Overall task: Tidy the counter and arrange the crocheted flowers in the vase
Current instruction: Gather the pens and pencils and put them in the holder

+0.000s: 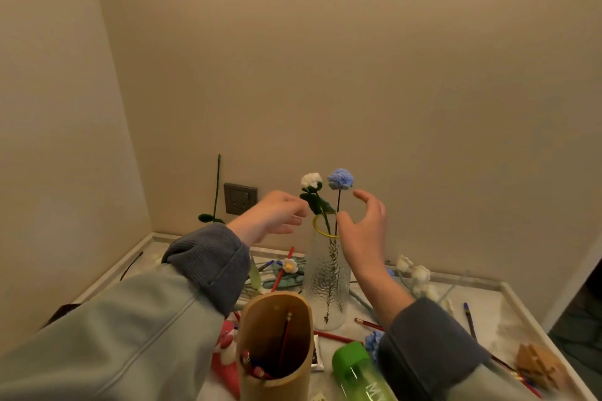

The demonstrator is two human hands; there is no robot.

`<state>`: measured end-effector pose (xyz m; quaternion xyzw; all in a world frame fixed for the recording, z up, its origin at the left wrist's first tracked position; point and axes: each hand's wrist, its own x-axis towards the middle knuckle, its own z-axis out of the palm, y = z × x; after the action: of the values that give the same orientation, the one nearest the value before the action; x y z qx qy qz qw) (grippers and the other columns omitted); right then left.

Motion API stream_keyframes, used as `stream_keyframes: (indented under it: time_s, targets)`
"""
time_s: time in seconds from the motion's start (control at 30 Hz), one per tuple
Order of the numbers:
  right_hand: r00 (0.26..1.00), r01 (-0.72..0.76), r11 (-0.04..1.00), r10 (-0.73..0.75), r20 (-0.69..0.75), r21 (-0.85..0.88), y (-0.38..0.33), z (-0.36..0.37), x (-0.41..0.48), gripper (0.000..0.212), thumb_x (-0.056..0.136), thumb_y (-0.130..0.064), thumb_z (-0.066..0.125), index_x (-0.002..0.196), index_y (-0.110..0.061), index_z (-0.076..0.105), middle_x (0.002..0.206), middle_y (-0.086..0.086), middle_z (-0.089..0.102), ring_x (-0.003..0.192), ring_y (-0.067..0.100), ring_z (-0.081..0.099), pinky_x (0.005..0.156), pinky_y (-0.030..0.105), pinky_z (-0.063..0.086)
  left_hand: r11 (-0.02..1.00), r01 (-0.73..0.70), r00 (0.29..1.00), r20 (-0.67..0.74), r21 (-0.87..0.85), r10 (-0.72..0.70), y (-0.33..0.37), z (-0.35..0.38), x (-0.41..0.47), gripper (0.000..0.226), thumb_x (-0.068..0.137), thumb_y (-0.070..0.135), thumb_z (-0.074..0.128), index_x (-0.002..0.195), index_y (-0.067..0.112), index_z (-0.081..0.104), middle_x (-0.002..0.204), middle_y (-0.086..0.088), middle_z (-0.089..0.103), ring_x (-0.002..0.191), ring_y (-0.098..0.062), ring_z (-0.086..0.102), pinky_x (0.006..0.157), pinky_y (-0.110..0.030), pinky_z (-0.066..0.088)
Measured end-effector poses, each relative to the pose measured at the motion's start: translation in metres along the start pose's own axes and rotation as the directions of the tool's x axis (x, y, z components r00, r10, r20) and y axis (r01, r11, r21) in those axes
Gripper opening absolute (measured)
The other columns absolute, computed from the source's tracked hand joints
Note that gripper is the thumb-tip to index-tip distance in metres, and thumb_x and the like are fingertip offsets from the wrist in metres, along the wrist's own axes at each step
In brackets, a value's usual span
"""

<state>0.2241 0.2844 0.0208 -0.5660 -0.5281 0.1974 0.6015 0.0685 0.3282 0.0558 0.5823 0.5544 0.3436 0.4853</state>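
Observation:
A clear ribbed glass vase with a yellow rim stands mid-counter. Two crocheted flowers stand in it: a white flower with dark green leaves and a blue flower on a thin dark stem. My left hand reaches in from the left, its loosely extended fingertips at the white flower's leaves. My right hand hovers just right of the blue flower's stem, fingers spread and holding nothing. A small white daisy, pale white flowers and another blue flower lie on the counter.
A bamboo pen holder with pencils stands in front of the vase, beside a green bottle. Red pencils and a pink toy lie around. A bare green stem leans by the wall socket. A wooden object sits right.

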Motion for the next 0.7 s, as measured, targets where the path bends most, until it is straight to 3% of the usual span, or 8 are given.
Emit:
stream_keyframes:
  time_s: [0.1,0.3,0.47,0.57,0.7]
  targets:
    - [0.995,0.084,0.996,-0.086,0.051,0.044,-0.030,0.007,-0.005,0.035,0.084,-0.012,0.059,0.115,-0.028,0.055,0.120,-0.010,0.047,0.117,0.007,0.045,0.097,0.022,0.033,0.994,-0.092,0.994,-0.063,-0.058,0.088,-0.004,-0.018,-0.008,0.014,0.093,0.018,0.056,0.098,0.025,0.067,0.105,-0.001,0.069,0.097,-0.015,0.066,0.076,-0.026,0.054]
    - [0.933,0.023,1.000,-0.017,0.360,-0.012,-0.086,0.055,-0.003,0.035,0.089,-0.020,0.060,0.123,-0.025,0.054,0.130,-0.001,0.051,0.116,0.010,0.046,0.094,0.029,0.040,0.961,-0.220,0.958,-0.220,-0.166,0.182,-0.015,-0.074,-0.022,0.018,0.096,0.013,0.050,0.096,0.025,0.065,0.100,-0.003,0.070,0.090,-0.015,0.066,0.074,-0.026,0.056]
    - [0.858,0.006,0.995,0.048,0.511,-0.102,-0.121,0.113,-0.004,0.043,0.091,-0.023,0.058,0.132,-0.024,0.047,0.135,0.002,0.048,0.105,0.011,0.047,0.066,0.019,0.039,0.959,-0.247,0.942,-0.266,-0.142,0.203,-0.034,-0.134,-0.033,0.018,0.096,0.016,0.051,0.102,0.025,0.065,0.098,0.001,0.070,0.090,-0.013,0.066,0.068,-0.022,0.052]
    - [0.827,-0.027,0.990,0.101,0.553,-0.141,-0.137,0.152,-0.002,0.047,0.092,-0.021,0.059,0.136,-0.019,0.043,0.135,0.006,0.050,0.107,0.016,0.049,0.080,0.026,0.043,0.962,-0.237,0.938,-0.289,-0.133,0.191,-0.047,-0.169,-0.036,0.018,0.097,0.017,0.050,0.101,0.026,0.064,0.100,0.001,0.068,0.092,-0.013,0.065,0.068,-0.022,0.052]
    - [0.822,-0.059,0.982,0.149,0.549,-0.178,-0.150,0.203,0.000,0.051,0.092,-0.019,0.059,0.140,-0.012,0.042,0.134,0.008,0.051,0.107,0.017,0.048,0.083,0.029,0.041,0.969,-0.200,0.947,-0.281,-0.143,0.154,-0.067,-0.203,-0.034,0.017,0.098,0.017,0.048,0.107,0.024,0.062,0.102,0.001,0.067,0.094,-0.013,0.064,0.067,-0.020,0.051]
